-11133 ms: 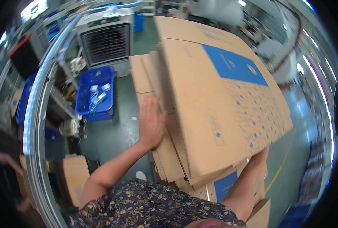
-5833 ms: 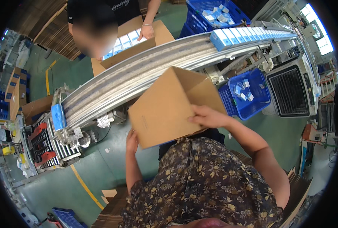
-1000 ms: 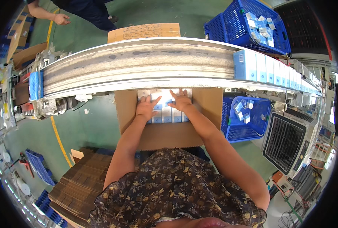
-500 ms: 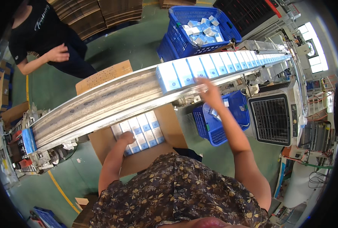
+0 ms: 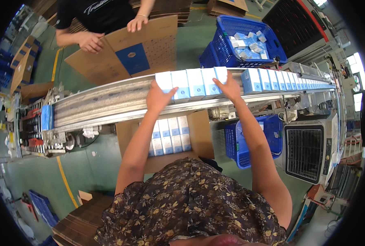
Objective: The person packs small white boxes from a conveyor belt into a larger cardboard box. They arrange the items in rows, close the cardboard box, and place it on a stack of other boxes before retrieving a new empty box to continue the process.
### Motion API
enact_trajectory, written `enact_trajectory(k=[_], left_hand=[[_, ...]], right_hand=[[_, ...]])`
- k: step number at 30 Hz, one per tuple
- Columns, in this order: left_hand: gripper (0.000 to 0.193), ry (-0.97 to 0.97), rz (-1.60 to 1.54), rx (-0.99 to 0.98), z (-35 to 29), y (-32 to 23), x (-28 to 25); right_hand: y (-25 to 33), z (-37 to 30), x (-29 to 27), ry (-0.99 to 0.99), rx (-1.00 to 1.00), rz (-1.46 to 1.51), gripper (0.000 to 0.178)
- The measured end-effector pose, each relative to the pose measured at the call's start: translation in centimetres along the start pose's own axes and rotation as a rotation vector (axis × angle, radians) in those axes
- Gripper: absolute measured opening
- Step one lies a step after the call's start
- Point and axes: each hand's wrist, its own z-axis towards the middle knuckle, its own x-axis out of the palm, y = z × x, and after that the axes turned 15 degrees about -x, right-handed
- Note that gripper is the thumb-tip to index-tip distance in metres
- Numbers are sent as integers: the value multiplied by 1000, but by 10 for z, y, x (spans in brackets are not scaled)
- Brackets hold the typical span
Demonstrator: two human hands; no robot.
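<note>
My left hand (image 5: 158, 97) presses on the left end of a row of several white-and-blue small boxes (image 5: 196, 85) on the conveyor. At the row's right end my right hand (image 5: 230, 87) presses inward, so the row is squeezed between both hands. A gap parts it from a longer line of similar boxes (image 5: 275, 81) further right on the belt. Below the conveyor, in front of me, an open cardboard carton (image 5: 200, 132) holds more such boxes (image 5: 170, 137) in packed rows; my left forearm covers part of it.
Across the conveyor (image 5: 104, 100), a co-worker's hands (image 5: 136, 23) hold a large cardboard carton (image 5: 164, 45) with a blue panel. A blue basket (image 5: 227, 61) of loose boxes stands behind the belt. Right of my carton are another blue basket (image 5: 231, 143) and a grille-fronted machine (image 5: 326, 143).
My left hand has left the carton and come up to the conveyor. Both hands now grip a row of boxes, separated from the line. The co-worker has come closer with the large carton.
</note>
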Motion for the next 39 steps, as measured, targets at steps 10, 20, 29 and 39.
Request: enact_trajectory(k=[10,20,29,39], left_hand=[[83,-366,-88,314,-99,24,-248],[64,1017,466,235,-199,267,-92],[45,676,401,366,-132,220,-27],[27,1004,880,96,-109,248,33]], right_hand=[[200,-96,-33,-392,-335,309,86],[116,-286,76,690,-86,-92,65],[82,-210,1,269,108,329,41],[-60,-115,-77,-317,4,19,22]])
